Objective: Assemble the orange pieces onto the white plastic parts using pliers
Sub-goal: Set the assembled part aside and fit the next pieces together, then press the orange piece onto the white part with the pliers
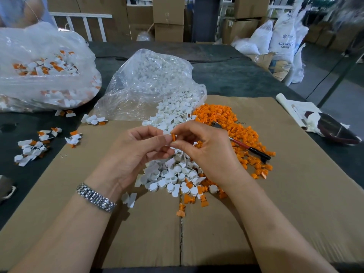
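Note:
Above the middle of the cardboard sheet (295,194), my left hand (137,148) pinches a small white plastic part (166,133), mostly hidden by the fingers. My right hand (204,148) pinches an orange piece (173,137) and holds it against that white part. A heap of loose white parts (173,170) lies under my hands. To the right spreads a heap of orange pieces (242,134). The pliers (248,147), with red and black handles, lie on the orange heap, untouched.
A clear bag of white parts (153,79) lies open behind the heaps. At the far left is a bag of assembled white-and-orange parts (45,69), with more assembled ones (35,146) scattered on the dark table. A rolled paper and dark dish (334,131) sit at right.

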